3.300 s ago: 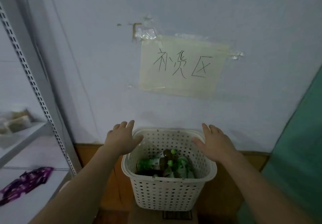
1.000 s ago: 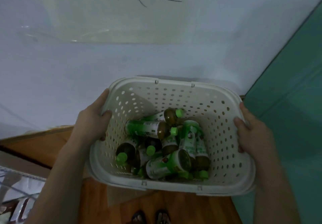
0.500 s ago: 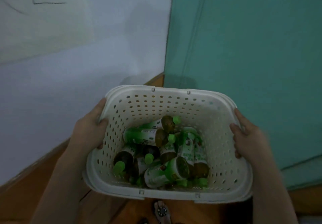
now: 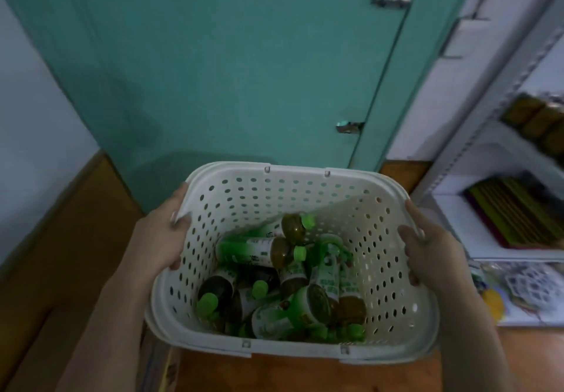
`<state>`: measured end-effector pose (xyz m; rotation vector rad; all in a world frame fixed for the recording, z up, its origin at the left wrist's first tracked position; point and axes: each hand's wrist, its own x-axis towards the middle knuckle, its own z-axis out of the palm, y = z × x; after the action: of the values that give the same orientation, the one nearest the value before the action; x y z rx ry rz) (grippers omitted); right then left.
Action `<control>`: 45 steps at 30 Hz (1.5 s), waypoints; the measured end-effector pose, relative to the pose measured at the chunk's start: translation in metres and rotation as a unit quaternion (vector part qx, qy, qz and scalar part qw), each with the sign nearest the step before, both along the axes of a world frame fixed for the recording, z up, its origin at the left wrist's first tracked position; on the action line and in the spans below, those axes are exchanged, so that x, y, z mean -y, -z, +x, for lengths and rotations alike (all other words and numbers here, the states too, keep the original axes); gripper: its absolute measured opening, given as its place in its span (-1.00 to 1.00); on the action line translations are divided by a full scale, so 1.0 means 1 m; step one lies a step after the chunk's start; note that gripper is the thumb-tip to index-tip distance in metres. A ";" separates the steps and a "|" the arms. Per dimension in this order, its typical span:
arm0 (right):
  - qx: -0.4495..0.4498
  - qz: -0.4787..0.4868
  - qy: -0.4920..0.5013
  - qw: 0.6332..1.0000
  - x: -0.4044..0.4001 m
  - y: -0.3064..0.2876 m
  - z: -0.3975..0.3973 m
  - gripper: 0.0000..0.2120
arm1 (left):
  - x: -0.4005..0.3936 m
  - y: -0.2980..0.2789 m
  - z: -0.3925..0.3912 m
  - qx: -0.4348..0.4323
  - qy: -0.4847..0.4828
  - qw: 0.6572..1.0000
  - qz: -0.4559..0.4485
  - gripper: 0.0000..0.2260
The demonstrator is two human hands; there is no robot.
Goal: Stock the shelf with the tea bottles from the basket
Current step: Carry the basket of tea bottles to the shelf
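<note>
Holding a white perforated basket by its two short sides, the person carries it above a wooden floor. The left hand curls over the left rim with the thumb inside the wall; the right hand clasps the right rim the same way. Inside, the tea bottles lie jumbled on their sides at the bottom, dark tea showing through, with green caps and green-and-white labels; they fill only the lower part, and the perforated walls above them are bare. Beyond the far rim stands a teal door with two metal fittings along its right edge. At the right, just beside the basket, a white shelf unit holds brownish packets on an upper level and flat dark packs lower down. A pale wall lies at the far left.
</note>
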<state>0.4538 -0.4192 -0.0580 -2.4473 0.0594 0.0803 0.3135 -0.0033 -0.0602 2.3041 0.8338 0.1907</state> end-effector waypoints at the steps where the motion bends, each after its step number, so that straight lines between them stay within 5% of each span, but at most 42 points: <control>1: 0.004 0.007 0.021 1.000 0.022 -0.002 -0.003 -0.46 | 0.018 -0.001 0.012 0.004 0.016 1.000 -0.003 -0.45; 17: 0.044 0.034 0.349 0.936 0.293 -0.003 -0.127 -0.46 | 0.300 0.009 0.177 0.033 0.338 0.936 -0.088 -0.43; 28: 0.049 0.107 0.577 0.808 0.359 0.019 -0.205 -0.48 | 0.472 0.026 0.261 -0.003 0.547 0.834 -0.079 -0.43; 36: 0.063 0.079 0.650 0.753 0.437 0.046 -0.221 -0.48 | 0.608 0.035 0.303 -0.037 0.618 0.783 -0.057 -0.44; 45: 0.046 0.070 0.635 0.768 0.585 0.051 -0.184 -0.51 | 0.763 0.048 0.339 -0.022 0.628 0.774 -0.078 -0.43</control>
<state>0.2702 -1.0041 -0.1094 -1.7771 1.5478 -0.6064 0.6521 -0.7666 -0.1081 2.2079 -0.7555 -0.5108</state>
